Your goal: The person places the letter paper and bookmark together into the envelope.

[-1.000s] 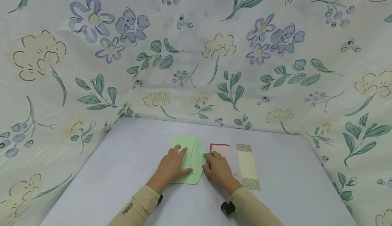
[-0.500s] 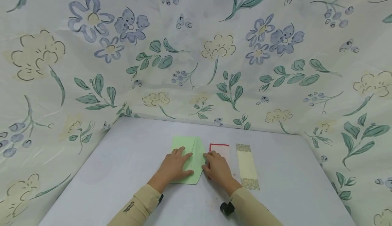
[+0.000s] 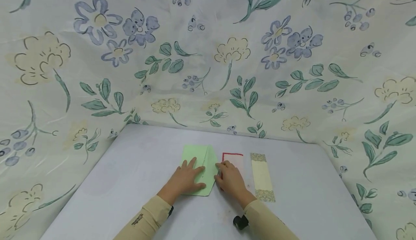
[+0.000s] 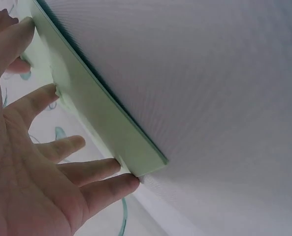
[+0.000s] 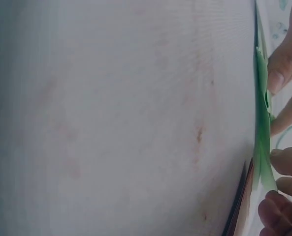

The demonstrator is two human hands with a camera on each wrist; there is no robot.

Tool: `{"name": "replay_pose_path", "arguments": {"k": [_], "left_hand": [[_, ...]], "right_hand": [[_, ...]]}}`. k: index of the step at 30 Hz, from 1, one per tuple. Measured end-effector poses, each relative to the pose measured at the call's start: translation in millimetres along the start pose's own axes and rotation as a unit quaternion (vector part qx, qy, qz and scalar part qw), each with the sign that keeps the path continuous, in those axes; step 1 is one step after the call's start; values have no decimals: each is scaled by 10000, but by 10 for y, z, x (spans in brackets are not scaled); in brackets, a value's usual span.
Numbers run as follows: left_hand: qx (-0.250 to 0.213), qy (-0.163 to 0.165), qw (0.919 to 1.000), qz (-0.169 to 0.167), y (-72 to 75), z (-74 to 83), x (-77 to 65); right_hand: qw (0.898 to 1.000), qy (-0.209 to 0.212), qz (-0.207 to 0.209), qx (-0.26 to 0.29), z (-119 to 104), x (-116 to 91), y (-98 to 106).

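A light green folded paper (image 3: 198,151) lies on the white table in the head view, with a slanting seam near its right side. My left hand (image 3: 186,178) rests on it, fingers spread and straight; in the left wrist view its fingertips touch the green paper (image 4: 94,103). At the paper's right edge my right hand (image 3: 231,180) holds the side between curled fingers and thumb. The right wrist view has the green paper (image 5: 263,123) edge-on, slightly bulging near the right fingers (image 5: 286,162). My right hand covers part of a pale pink, red-bordered card (image 3: 234,157).
Right of the pink card lies a cream strip (image 3: 261,175) with patterned gold ends. A black wrist device (image 3: 240,222) sits by the right sleeve. Floral fabric (image 3: 208,70) rises behind and beside the white table (image 3: 136,149).
The fingers of my left hand have shifted slightly toward me and right along the green paper's seam. My right hand stays at the paper's right edge.
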State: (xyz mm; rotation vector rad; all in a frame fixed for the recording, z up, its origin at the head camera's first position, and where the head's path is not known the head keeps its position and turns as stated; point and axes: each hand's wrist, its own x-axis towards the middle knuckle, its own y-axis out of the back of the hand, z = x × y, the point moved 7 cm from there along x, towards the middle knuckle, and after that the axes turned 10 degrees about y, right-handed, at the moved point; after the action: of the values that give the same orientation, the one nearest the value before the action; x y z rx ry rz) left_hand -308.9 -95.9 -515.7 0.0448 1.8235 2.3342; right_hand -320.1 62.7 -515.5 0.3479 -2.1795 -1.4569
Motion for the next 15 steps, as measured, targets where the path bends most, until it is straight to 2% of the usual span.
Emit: {"name": "replay_pose_path", "arguments": {"k": [4, 11, 15], "left_hand": [[-131, 36, 9999, -30, 2, -20, -23], [-281, -14, 9996, -94, 21, -21, -40], [-238, -19, 9997, -108, 32, -18, -47]], "right_hand": [[9987, -207, -83, 463, 9, 14, -43], [9891, -517, -216, 1363, 24, 34, -79], [9860, -580, -150, 1559, 14, 43, -70]]}}
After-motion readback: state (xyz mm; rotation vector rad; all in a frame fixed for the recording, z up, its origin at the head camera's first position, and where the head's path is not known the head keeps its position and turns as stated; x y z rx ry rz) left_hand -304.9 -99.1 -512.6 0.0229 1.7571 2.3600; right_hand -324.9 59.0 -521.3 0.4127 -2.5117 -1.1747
